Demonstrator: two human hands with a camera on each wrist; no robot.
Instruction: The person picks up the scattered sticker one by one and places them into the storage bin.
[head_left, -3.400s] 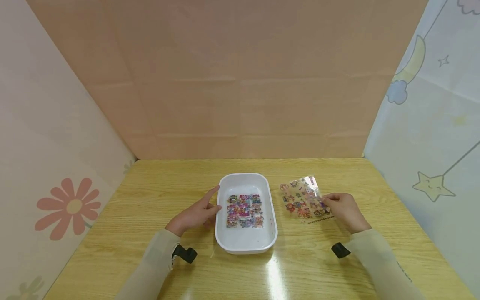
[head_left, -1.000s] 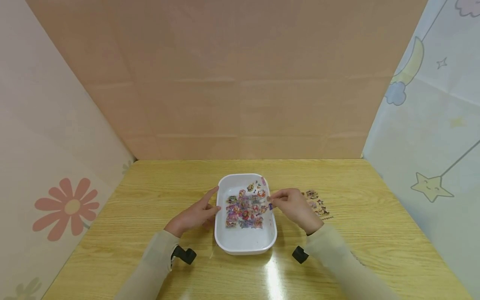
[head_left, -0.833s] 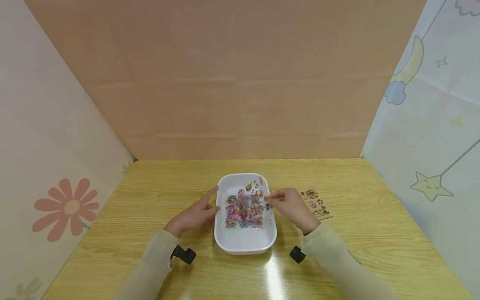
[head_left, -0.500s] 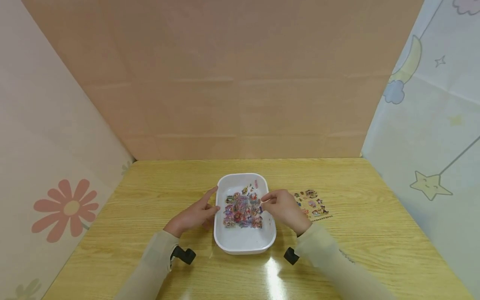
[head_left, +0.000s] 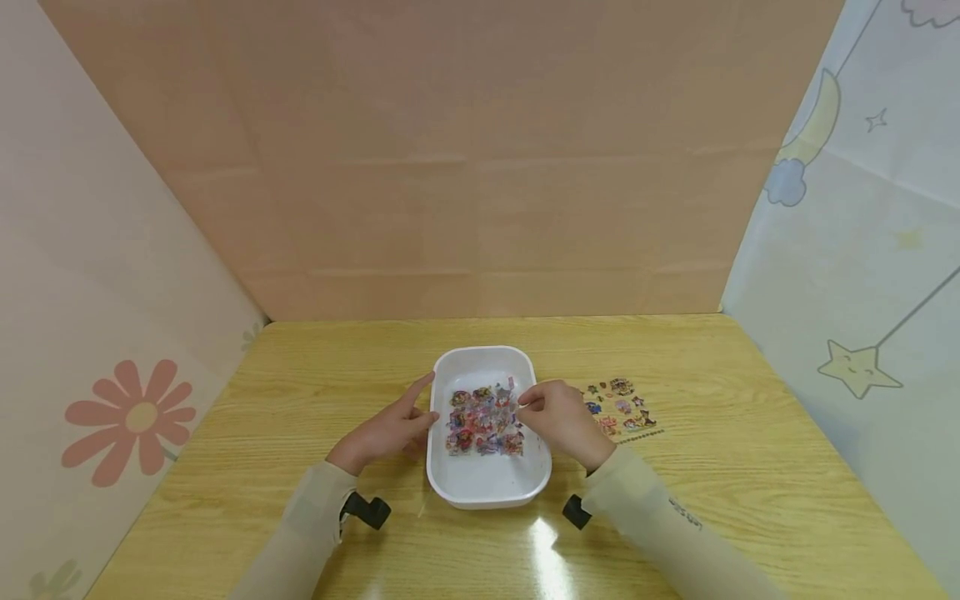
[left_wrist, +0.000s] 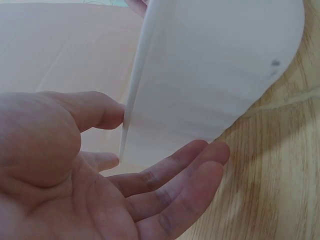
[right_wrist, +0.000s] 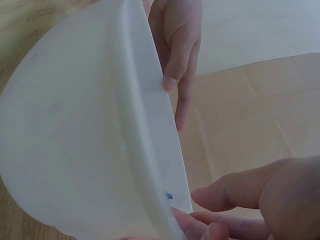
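A white rectangular tray (head_left: 487, 490) stands on the wooden table, with colourful clear sticker sheets inside. My left hand (head_left: 385, 431) rests at its left side; in the left wrist view the thumb (left_wrist: 107, 114) touches the rim while other fingers lie loosely along the outer wall (left_wrist: 215, 65). Over the tray's right rim, my right hand (head_left: 562, 418) pinches the right edge of a clear sticker sheet (head_left: 504, 398), which lies over the printed sheets below. The right wrist view hides most of this sheet behind the tray wall (right_wrist: 65, 125).
Another clear sticker sheet (head_left: 626, 407) lies on the table to the right, partly behind my right hand. A pink-beige backdrop (head_left: 480, 208) rises behind the table (head_left: 750, 483). Patterned panels stand left (head_left: 127, 292) and right (head_left: 862, 250).
My right hand has carried a sticker sheet from the table's right into the tray, lately moving left and lowering it onto the stack. The left hand has stayed on the tray.
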